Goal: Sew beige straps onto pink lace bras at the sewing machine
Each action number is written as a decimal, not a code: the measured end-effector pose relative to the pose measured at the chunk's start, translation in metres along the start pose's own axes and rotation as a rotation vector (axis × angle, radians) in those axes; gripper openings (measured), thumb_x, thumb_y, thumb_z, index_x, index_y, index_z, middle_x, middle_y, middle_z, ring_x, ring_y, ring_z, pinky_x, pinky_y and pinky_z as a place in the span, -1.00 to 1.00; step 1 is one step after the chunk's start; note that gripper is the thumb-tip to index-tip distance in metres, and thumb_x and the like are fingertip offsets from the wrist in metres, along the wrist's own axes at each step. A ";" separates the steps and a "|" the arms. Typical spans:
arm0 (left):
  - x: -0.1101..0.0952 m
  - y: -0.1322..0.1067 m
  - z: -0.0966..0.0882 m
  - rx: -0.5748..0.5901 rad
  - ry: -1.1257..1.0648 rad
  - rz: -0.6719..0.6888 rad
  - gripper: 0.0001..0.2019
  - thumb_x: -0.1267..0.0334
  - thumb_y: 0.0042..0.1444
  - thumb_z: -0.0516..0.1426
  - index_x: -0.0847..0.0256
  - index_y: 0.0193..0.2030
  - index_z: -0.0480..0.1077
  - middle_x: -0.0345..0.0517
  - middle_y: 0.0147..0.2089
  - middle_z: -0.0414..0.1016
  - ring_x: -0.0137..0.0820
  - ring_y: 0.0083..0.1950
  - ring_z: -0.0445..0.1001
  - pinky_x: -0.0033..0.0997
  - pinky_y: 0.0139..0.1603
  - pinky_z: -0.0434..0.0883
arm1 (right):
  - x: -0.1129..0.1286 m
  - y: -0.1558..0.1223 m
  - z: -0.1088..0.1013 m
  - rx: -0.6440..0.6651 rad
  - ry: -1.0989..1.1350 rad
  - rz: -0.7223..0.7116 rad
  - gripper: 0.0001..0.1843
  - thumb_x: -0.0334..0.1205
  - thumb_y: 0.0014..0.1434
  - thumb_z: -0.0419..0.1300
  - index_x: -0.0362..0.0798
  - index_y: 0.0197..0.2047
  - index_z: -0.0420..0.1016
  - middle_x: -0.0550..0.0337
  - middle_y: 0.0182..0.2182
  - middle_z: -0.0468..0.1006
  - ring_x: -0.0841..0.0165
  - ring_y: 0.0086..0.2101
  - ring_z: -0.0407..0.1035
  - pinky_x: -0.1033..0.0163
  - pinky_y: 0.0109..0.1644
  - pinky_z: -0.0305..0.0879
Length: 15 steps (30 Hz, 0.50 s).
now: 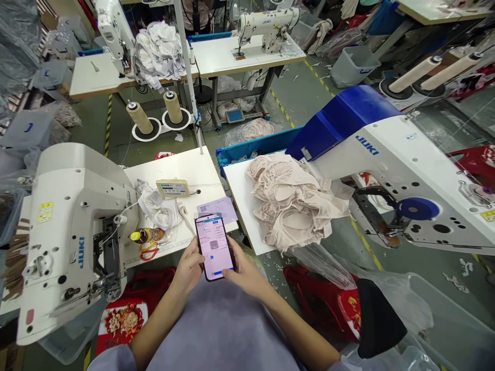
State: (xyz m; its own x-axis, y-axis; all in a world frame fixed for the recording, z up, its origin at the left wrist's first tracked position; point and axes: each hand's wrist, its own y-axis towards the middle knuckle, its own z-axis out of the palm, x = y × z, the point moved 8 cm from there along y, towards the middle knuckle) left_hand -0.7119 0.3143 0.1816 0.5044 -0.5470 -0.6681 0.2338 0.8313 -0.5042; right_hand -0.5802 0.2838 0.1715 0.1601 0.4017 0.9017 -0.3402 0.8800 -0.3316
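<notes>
A smartphone (214, 247) with a lit screen is held upright in front of my body. My left hand (189, 265) grips its left edge, the thumb resting along the side. On the other edge is my right hand (242, 270), its thumb over the blue button at the bottom of the screen. Just beyond the phone lies a purple paper sheet (224, 207) with a printed code. To the left on the white table are a small bottle with a yellow cap (147, 235), red-handled scissors (149, 251) and a white garment (162, 208).
White sewing machines stand at the left (77, 206) and right (386, 154). A heap of beige garments (294, 201) covers the right table. Thread cones (139, 118) stand behind the left table. Red stools (325, 288) and plastic bins (353, 67) are on the floor.
</notes>
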 end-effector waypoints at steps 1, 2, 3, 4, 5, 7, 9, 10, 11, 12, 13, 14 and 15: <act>0.001 0.000 0.000 0.004 0.002 0.001 -0.38 0.44 -0.19 0.20 0.19 0.13 0.49 -0.06 0.09 0.61 -0.14 0.11 0.52 -0.25 0.08 0.44 | 0.000 0.000 0.000 0.001 0.009 0.010 0.00 -0.38 0.05 0.22 0.12 0.49 -0.10 0.04 0.29 0.34 0.12 0.14 0.35 0.01 0.14 0.39; 0.001 0.000 -0.001 0.003 0.005 0.001 -0.38 0.44 -0.18 0.20 0.18 0.13 0.48 -0.06 0.11 0.60 -0.14 0.12 0.51 -0.25 0.08 0.43 | 0.001 0.000 0.001 0.003 0.016 0.015 0.00 -0.38 0.05 0.22 0.11 0.49 -0.10 0.04 0.28 0.35 0.12 0.13 0.35 0.03 0.13 0.39; 0.001 0.000 -0.002 -0.002 0.008 0.000 -0.39 0.44 -0.18 0.20 0.18 0.13 0.48 -0.06 0.11 0.60 -0.14 0.12 0.51 -0.26 0.08 0.43 | 0.002 0.000 0.001 0.003 0.019 0.015 0.00 -0.38 0.04 0.21 0.11 0.49 -0.10 0.05 0.28 0.35 0.13 0.13 0.35 0.04 0.13 0.39; 0.002 0.000 -0.003 -0.012 0.010 -0.001 -0.39 0.44 -0.19 0.21 0.18 0.12 0.48 -0.06 0.11 0.60 -0.15 0.11 0.51 -0.27 0.07 0.43 | 0.003 0.000 0.001 0.001 0.017 0.013 0.00 -0.39 0.04 0.21 0.10 0.49 -0.10 0.05 0.28 0.34 0.13 0.14 0.34 0.05 0.14 0.38; 0.002 0.000 -0.004 -0.023 0.013 -0.001 -0.40 0.44 -0.20 0.21 0.18 0.10 0.49 -0.06 0.09 0.61 -0.15 0.11 0.51 -0.28 0.05 0.43 | 0.004 -0.001 0.001 0.000 0.014 0.012 0.00 -0.39 0.04 0.21 0.09 0.49 -0.10 0.05 0.29 0.33 0.13 0.15 0.33 0.05 0.15 0.37; 0.001 0.000 -0.004 -0.035 0.018 0.000 -0.40 0.44 -0.21 0.21 0.19 0.09 0.49 -0.06 0.07 0.61 -0.14 0.10 0.51 -0.30 0.00 0.43 | 0.004 -0.001 0.001 -0.001 0.012 0.010 0.00 -0.39 0.04 0.20 0.07 0.49 -0.10 0.04 0.30 0.32 0.14 0.15 0.32 0.04 0.17 0.35; 0.001 0.000 -0.003 -0.029 0.018 -0.003 -0.39 0.44 -0.22 0.20 0.20 0.10 0.49 -0.05 0.06 0.61 -0.12 0.10 0.51 -0.29 0.00 0.43 | 0.003 -0.001 0.001 0.003 0.021 0.009 0.00 -0.39 0.04 0.20 0.06 0.50 -0.11 0.03 0.31 0.31 0.14 0.15 0.32 0.05 0.15 0.36; 0.001 0.000 -0.002 -0.025 0.016 -0.006 -0.39 0.44 -0.22 0.20 0.20 0.10 0.49 -0.04 0.07 0.61 -0.11 0.11 0.51 -0.27 0.02 0.43 | 0.002 -0.001 0.001 0.005 0.027 0.007 0.00 -0.39 0.04 0.20 0.06 0.50 -0.11 0.03 0.32 0.30 0.14 0.16 0.32 0.05 0.14 0.37; 0.001 -0.001 -0.001 -0.023 0.015 -0.008 -0.39 0.44 -0.22 0.20 0.20 0.10 0.50 -0.04 0.07 0.61 -0.11 0.11 0.50 -0.26 0.03 0.43 | 0.002 -0.001 0.001 0.005 0.031 0.006 0.01 -0.38 0.03 0.20 0.07 0.50 -0.11 0.04 0.32 0.29 0.14 0.17 0.31 0.06 0.13 0.37; 0.000 -0.001 -0.001 -0.025 0.015 -0.009 -0.39 0.44 -0.22 0.20 0.21 0.10 0.50 -0.03 0.07 0.61 -0.12 0.11 0.50 -0.26 0.04 0.42 | 0.001 -0.001 0.001 0.004 0.032 0.008 0.01 -0.38 0.03 0.21 0.07 0.50 -0.11 0.04 0.33 0.28 0.14 0.17 0.31 0.06 0.13 0.38; 0.000 -0.001 -0.001 -0.026 0.016 -0.010 -0.39 0.44 -0.22 0.20 0.21 0.10 0.50 -0.03 0.07 0.61 -0.13 0.10 0.51 -0.26 0.04 0.42 | 0.001 -0.001 0.000 0.001 0.034 0.013 0.02 -0.38 0.03 0.21 0.07 0.50 -0.12 0.03 0.32 0.29 0.13 0.16 0.32 0.06 0.14 0.38; 0.001 -0.001 -0.001 -0.026 0.016 -0.010 -0.39 0.43 -0.21 0.20 0.22 0.10 0.49 -0.02 0.07 0.61 -0.13 0.08 0.51 -0.26 0.04 0.42 | 0.001 -0.001 0.000 0.000 0.035 0.017 0.02 -0.37 0.03 0.22 0.06 0.50 -0.12 0.02 0.32 0.29 0.13 0.16 0.32 0.05 0.14 0.37; 0.001 -0.001 -0.001 -0.025 0.017 -0.009 -0.40 0.43 -0.20 0.21 0.22 0.10 0.49 -0.02 0.06 0.61 -0.14 0.07 0.51 -0.26 0.03 0.43 | 0.002 -0.002 0.000 0.000 0.035 0.022 0.03 -0.37 0.03 0.23 0.06 0.50 -0.13 0.01 0.31 0.30 0.12 0.16 0.32 0.04 0.14 0.38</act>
State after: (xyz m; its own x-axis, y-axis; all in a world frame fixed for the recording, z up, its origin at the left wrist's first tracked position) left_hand -0.7127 0.3131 0.1811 0.4877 -0.5566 -0.6726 0.2176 0.8236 -0.5238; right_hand -0.5798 0.2831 0.1736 0.1851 0.4294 0.8839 -0.3444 0.8708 -0.3509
